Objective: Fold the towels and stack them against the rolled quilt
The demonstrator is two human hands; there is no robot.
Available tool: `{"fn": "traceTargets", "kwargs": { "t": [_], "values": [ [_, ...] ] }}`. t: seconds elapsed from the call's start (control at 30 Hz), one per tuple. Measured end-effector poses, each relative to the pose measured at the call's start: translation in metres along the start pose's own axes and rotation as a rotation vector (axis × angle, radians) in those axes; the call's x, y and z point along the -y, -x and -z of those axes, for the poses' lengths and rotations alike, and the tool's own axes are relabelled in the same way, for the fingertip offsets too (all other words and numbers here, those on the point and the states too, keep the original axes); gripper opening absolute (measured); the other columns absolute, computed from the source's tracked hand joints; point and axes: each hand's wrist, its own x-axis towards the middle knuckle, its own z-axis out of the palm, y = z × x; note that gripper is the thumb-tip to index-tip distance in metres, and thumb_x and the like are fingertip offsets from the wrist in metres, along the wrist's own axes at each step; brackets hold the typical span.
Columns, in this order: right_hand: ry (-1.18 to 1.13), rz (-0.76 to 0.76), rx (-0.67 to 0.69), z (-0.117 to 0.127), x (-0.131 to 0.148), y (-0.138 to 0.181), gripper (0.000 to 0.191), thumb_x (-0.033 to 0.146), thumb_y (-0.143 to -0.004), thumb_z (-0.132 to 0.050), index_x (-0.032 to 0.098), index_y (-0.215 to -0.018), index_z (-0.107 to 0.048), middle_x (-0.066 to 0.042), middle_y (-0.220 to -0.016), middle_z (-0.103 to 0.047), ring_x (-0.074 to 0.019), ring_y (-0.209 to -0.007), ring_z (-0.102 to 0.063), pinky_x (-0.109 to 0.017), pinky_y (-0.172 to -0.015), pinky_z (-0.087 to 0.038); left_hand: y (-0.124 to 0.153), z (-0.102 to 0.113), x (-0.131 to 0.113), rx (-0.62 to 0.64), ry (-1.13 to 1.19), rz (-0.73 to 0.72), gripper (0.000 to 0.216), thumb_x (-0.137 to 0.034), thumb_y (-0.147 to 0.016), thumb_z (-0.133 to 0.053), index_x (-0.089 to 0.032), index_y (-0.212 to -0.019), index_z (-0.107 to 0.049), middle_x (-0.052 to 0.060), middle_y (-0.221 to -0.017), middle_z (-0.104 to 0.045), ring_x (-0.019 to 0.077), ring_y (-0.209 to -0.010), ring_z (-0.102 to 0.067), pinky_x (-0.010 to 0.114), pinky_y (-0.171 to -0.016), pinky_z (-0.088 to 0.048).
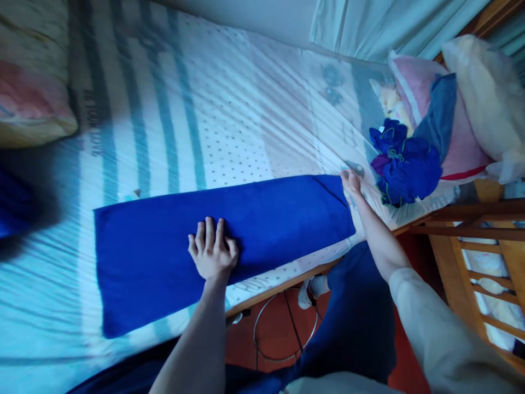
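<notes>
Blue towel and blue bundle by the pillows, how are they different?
The blue towel lies flat, a long strip; the blue bundle is a crumpled heap. The towel is plain; the bundle shows purple and green. The left hand presses the towel, the right hand grips its corner; no hand touches the bundle. Both are blue.

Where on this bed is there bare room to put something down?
The widest bare patch is the sheet beyond the blue cloth, between the lone pillow and the clothes heap. A narrow strip lies past the cloth's left end. The right end is crowded: heap, pillows, right hand.
</notes>
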Motion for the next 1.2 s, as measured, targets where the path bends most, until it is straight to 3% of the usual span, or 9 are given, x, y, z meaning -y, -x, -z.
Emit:
{"fn": "traceTargets", "kwargs": {
  "t": [0.27, 0.5, 0.6, 0.67, 0.77, 0.83, 0.93, 1.07, 1.2],
  "values": [
    [-0.364, 0.0, 0.271, -0.002, -0.004, -0.016, 0.023, 0.027, -0.078, -0.074, 0.013, -0.097, -0.072, -0.008, -0.091, -0.076, -0.0175, -0.08, -0.07, -0.034, -0.082, -0.057, 0.0, 0.001, -0.001, -0.005, -0.005, 0.001, 0.067, -0.028, -0.089, -0.046, -0.027, -0.156, -0.041, 0.009, -0.166, -0.033, 0.0332, -0.155, -0.025, 0.062, -0.126, -0.013],
    [-0.256, 0.038, 0.175, -0.002, 0.004, -0.021, 0.019, 0.02, -0.084, -0.064, 0.009, -0.095, -0.075, -0.013, -0.092, -0.077, -0.0222, -0.089, -0.072, -0.039, -0.089, -0.058, 0.0, 0.001, -0.001, 0.027, 0.017, 0.035, 0.068, -0.027, -0.088, -0.047, -0.027, -0.156, -0.041, 0.007, -0.167, -0.03, 0.0326, -0.156, -0.022, 0.061, -0.127, -0.009],
    [-0.03, 0.11, -0.005, -0.012, 0.03, 0.012, 0.032, 0.02, -0.093, -0.054, 0.009, -0.117, -0.072, -0.019, -0.12, -0.072, -0.0274, -0.117, -0.065, -0.047, -0.107, -0.049, -0.001, 0.001, -0.004, 0.03, 0.061, 0.065, 0.069, -0.028, -0.086, -0.05, -0.024, -0.155, -0.044, 0.009, -0.167, -0.03, 0.0342, -0.156, -0.022, 0.059, -0.127, -0.006],
    [0.095, 0.178, -0.073, -0.024, 0.057, 0.051, 0.042, 0.024, -0.099, -0.045, 0.011, -0.136, -0.062, -0.02, -0.144, -0.059, -0.0293, -0.138, -0.051, -0.05, -0.118, -0.038, -0.002, 0.002, -0.006, 0.003, 0.064, 0.072, 0.067, -0.029, -0.085, -0.051, -0.021, -0.152, -0.049, 0.012, -0.165, -0.035, 0.0349, -0.155, -0.024, 0.058, -0.127, -0.007],
    [0.176, 0.5, 0.223, -0.044, 0.091, 0.112, 0.052, 0.035, -0.103, -0.042, 0.019, -0.152, -0.048, -0.01, -0.162, -0.041, -0.026, -0.152, -0.033, -0.046, -0.126, -0.027, -0.003, 0.002, -0.009, -0.032, 0.055, 0.064, 0.064, -0.03, -0.084, -0.052, -0.018, -0.147, -0.054, 0.014, -0.161, -0.04, 0.0346, -0.153, -0.028, 0.056, -0.127, -0.01],
    [0.208, 0.613, 0.359, -0.051, 0.098, 0.133, 0.058, 0.041, -0.103, -0.041, 0.022, -0.158, -0.038, -0.005, -0.167, -0.032, -0.0232, -0.156, -0.024, -0.043, -0.129, -0.02, -0.003, 0.003, -0.011, -0.034, 0.065, 0.059, 0.063, -0.029, -0.084, -0.053, -0.017, -0.147, -0.055, 0.015, -0.161, -0.04, 0.0349, -0.153, -0.029, 0.056, -0.127, -0.01],
    [0.252, 0.501, 0.319, -0.045, 0.078, 0.123, 0.062, 0.043, -0.105, -0.033, 0.018, -0.162, -0.029, -0.007, -0.169, -0.026, -0.0219, -0.158, -0.017, -0.044, -0.13, -0.013, -0.003, 0.004, -0.011, -0.023, 0.072, 0.055, 0.064, -0.029, -0.084, -0.053, -0.017, -0.147, -0.055, 0.015, -0.162, -0.038, 0.0356, -0.153, -0.027, 0.057, -0.126, -0.009],
    [0.28, 0.344, 0.225, -0.025, 0.034, 0.074, 0.063, 0.042, -0.107, -0.025, 0.014, -0.163, -0.024, -0.01, -0.168, -0.026, -0.0221, -0.158, -0.019, -0.046, -0.13, -0.014, -0.003, 0.004, -0.009, -0.022, 0.064, 0.063, 0.063, -0.03, -0.084, -0.053, -0.017, -0.146, -0.055, 0.015, -0.162, -0.04, 0.0351, -0.153, -0.029, 0.056, -0.126, -0.01],
    [0.32, 0.316, 0.214, -0.019, 0.024, 0.059, 0.063, 0.041, -0.107, -0.021, 0.013, -0.163, -0.02, -0.012, -0.169, -0.024, -0.0226, -0.158, -0.017, -0.049, -0.129, -0.014, -0.003, 0.003, -0.009, -0.025, 0.081, 0.071, 0.063, -0.031, -0.084, -0.052, -0.019, -0.146, -0.055, 0.012, -0.162, -0.04, 0.0349, -0.152, -0.031, 0.056, -0.126, -0.01]
  ]
}}
